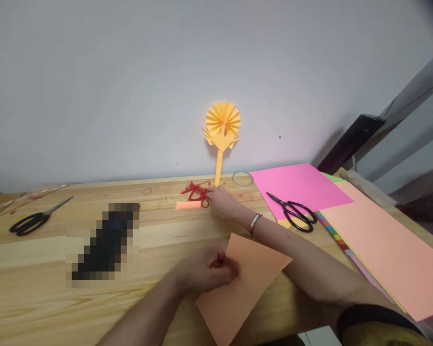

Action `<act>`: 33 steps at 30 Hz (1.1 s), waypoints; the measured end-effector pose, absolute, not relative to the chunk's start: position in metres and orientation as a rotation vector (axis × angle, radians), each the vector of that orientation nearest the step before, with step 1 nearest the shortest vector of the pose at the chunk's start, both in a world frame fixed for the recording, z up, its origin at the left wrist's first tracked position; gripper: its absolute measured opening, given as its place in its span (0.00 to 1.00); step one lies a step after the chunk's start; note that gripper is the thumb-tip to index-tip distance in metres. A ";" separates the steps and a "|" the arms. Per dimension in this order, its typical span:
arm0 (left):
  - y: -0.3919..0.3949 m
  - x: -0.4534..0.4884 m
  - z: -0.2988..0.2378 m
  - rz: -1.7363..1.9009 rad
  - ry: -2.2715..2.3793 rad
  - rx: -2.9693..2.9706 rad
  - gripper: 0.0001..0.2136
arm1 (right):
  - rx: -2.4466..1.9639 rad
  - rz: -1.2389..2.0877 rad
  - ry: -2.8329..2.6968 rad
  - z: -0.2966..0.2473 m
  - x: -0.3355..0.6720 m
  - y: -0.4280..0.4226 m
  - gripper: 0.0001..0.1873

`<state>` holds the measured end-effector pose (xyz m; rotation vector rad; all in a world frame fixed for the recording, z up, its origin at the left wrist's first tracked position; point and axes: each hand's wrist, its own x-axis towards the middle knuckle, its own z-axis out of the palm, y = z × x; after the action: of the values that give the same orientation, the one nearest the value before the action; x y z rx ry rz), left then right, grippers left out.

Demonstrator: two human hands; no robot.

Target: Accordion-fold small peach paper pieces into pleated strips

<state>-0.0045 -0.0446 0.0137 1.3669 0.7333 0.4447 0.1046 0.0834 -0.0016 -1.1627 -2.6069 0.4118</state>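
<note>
My left hand (pixel 207 271) rests with curled fingers on the left edge of an orange paper sheet (pixel 245 283) lying on the wooden table (pixel 57 312). My right hand (pixel 221 202) reaches far forward, fingers closed at a tangle of red string (pixel 195 191) beside an orange glue stick (pixel 188 205). A bracelet sits on that wrist. Behind the string, a yellow folded paper fan (pixel 222 129) on a stick leans against the wall.
Black scissors (pixel 295 214) lie on a pink sheet (pixel 297 185) at the right, next to a salmon sheet (pixel 385 245) and a clear ring (pixel 242 179). Another pair of scissors (pixel 34 220) lies far left. A blurred dark object (pixel 106 242) lies left of centre.
</note>
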 end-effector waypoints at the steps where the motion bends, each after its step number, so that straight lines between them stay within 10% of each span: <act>1: -0.044 -0.005 0.014 0.463 0.748 1.354 0.09 | -1.153 0.439 -2.601 0.000 0.098 0.087 0.15; 9: -0.038 -0.009 0.003 0.548 0.724 1.250 0.09 | -0.817 0.674 -2.501 0.012 0.083 0.097 0.30; 15: -0.033 -0.001 0.000 0.771 0.960 0.964 0.08 | -1.134 1.283 -1.690 0.017 0.132 0.079 0.10; 22: -0.022 0.004 0.002 0.850 1.154 1.009 0.12 | -1.239 1.637 -1.335 0.011 0.173 0.036 0.24; 26: -0.023 0.004 0.000 0.847 1.259 1.198 0.17 | -1.314 1.476 -1.569 0.003 0.177 0.027 0.10; 33: -0.022 0.006 0.001 0.737 1.626 1.532 0.34 | -1.503 0.860 -1.749 0.016 0.175 0.075 0.12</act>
<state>0.0064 -0.0222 0.0007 1.5322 1.6259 0.7373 0.1754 0.0752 0.0160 -1.5025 -1.7488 0.8599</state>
